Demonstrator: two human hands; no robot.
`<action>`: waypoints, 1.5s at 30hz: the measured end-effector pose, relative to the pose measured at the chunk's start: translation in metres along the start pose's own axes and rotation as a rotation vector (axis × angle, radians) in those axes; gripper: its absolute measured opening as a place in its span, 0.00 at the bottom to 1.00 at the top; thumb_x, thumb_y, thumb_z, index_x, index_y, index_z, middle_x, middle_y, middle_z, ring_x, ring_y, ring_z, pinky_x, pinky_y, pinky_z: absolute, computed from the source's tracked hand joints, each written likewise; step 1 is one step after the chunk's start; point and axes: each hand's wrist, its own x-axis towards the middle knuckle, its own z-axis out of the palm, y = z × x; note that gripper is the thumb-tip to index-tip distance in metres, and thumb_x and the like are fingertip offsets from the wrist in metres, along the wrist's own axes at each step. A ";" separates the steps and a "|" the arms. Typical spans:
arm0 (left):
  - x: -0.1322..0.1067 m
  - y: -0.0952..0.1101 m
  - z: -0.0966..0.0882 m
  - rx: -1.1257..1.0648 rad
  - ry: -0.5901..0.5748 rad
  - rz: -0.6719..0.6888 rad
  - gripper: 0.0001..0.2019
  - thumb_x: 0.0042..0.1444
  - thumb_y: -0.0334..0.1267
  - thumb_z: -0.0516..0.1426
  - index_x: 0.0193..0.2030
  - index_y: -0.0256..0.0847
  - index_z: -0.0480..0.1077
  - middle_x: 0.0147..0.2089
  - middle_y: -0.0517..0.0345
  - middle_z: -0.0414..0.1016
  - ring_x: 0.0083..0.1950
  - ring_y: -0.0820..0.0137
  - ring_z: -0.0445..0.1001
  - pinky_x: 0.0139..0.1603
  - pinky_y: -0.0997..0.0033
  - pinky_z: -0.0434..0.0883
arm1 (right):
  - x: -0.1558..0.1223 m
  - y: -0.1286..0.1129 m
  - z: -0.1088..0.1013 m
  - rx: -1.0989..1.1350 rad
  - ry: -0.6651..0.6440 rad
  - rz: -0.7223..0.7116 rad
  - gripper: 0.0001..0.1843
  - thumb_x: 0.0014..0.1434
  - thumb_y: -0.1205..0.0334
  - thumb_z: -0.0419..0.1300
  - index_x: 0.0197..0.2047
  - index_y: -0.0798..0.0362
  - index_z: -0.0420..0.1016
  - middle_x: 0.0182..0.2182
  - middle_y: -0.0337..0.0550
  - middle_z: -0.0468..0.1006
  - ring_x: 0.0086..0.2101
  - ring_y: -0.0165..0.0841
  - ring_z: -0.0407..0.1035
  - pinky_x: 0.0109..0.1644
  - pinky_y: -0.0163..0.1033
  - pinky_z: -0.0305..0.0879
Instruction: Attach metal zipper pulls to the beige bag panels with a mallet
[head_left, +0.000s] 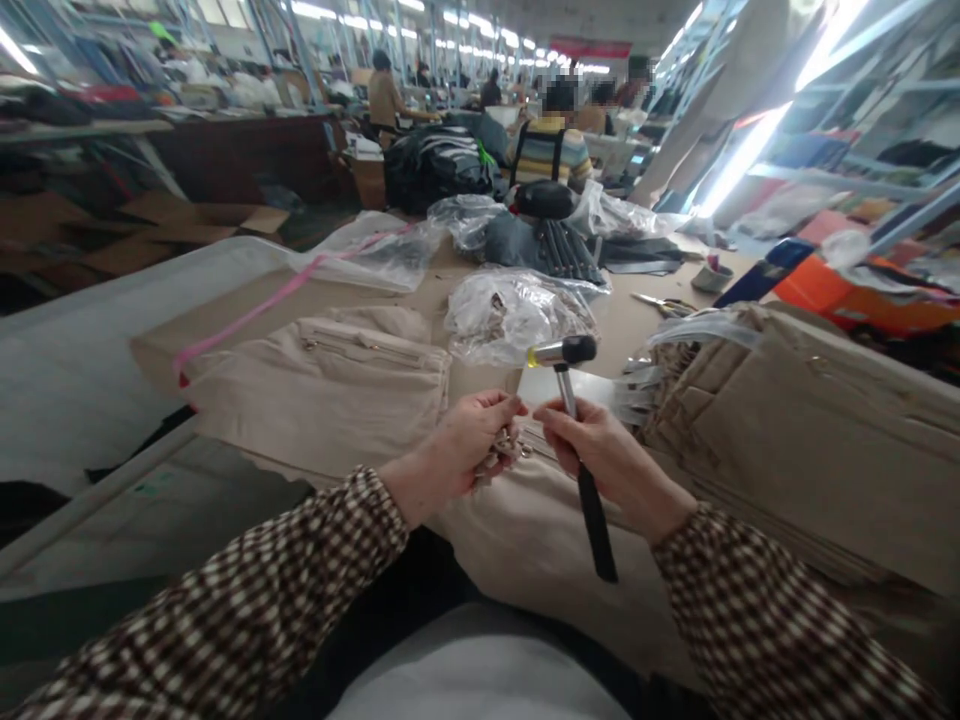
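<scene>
My right hand (600, 450) is closed round the metal shaft of a mallet (596, 520) with a black grip, its black and yellow head upward. Close beside it, my left hand (465, 440) is closed on a bunch of small beige fabric pieces (501, 455); metal bits seem to be among them, too small to make out. The fingertips of both hands nearly meet. Beneath them lies a beige fabric panel (517, 530) with a zipper and a metal ring, hanging over the table's near edge. A white plate (592, 390) sits just behind the mallet.
Another beige zippered piece (337, 385) lies left, and stacked beige pieces (810, 420) stand right. Behind are a clear plastic bag (517, 315) of small parts, scissors (664, 303), a small cup (712, 273) and black items (540, 245). A pink strap (292, 285) crosses the left side.
</scene>
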 end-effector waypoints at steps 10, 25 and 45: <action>0.023 -0.039 0.048 -0.071 0.004 -0.003 0.09 0.52 0.37 0.53 0.23 0.40 0.60 0.16 0.66 0.55 0.12 0.79 0.53 0.11 0.80 0.51 | -0.025 0.000 0.002 -0.145 -0.021 -0.105 0.05 0.44 0.62 0.61 0.23 0.54 0.69 0.18 0.35 0.72 0.21 0.29 0.69 0.25 0.32 0.65; 0.037 -0.034 0.046 0.061 -0.087 -0.240 0.11 0.55 0.44 0.59 0.34 0.39 0.65 0.22 0.66 0.60 0.17 0.79 0.63 0.13 0.83 0.55 | -0.024 -0.003 -0.057 -0.290 0.165 -0.099 0.06 0.53 0.59 0.54 0.33 0.52 0.62 0.18 0.35 0.69 0.17 0.26 0.62 0.20 0.30 0.54; 0.055 -0.043 0.077 0.493 -0.276 -0.283 0.10 0.51 0.41 0.62 0.29 0.37 0.67 0.18 0.65 0.59 0.15 0.79 0.57 0.14 0.80 0.55 | -0.051 0.035 -0.098 -0.487 0.094 0.029 0.15 0.53 0.50 0.59 0.34 0.55 0.75 0.17 0.33 0.62 0.19 0.25 0.53 0.22 0.32 0.46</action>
